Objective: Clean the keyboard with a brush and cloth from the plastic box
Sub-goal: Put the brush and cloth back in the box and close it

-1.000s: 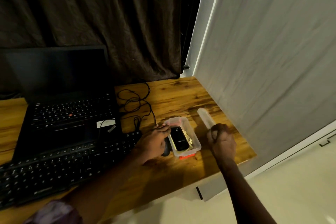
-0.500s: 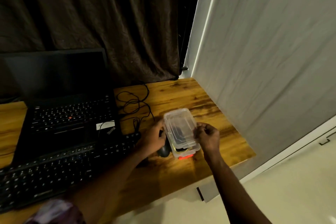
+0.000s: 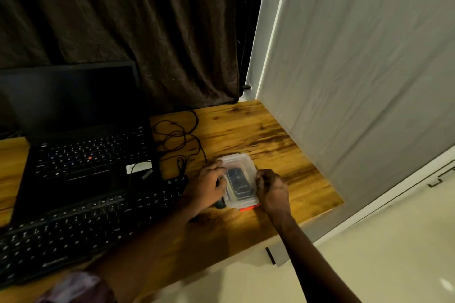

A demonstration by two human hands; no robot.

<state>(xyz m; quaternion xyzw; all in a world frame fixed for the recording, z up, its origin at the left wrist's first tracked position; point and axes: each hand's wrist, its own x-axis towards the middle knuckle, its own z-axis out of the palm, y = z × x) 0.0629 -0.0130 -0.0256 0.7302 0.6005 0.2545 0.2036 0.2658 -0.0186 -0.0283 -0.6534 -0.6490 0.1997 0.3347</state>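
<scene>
A small clear plastic box (image 3: 239, 181) with a red clip at its near end sits on the wooden desk, its clear lid lying flat on top. A dark object shows through the lid. My left hand (image 3: 209, 186) presses against the box's left side and my right hand (image 3: 272, 190) grips its right side. The black external keyboard (image 3: 86, 224) lies to the left along the desk's front. No brush or cloth can be made out.
An open black laptop (image 3: 81, 155) stands behind the keyboard. A tangle of black cable (image 3: 179, 135) lies beside it. A dark mouse (image 3: 219, 203) peeks out under my left hand. A white wall panel (image 3: 357, 81) borders the desk (image 3: 283, 155) on the right.
One second ago the box was open and my right hand held the lid off to the right. The lid came over and now lies flat on the box, with both hands at its sides.
</scene>
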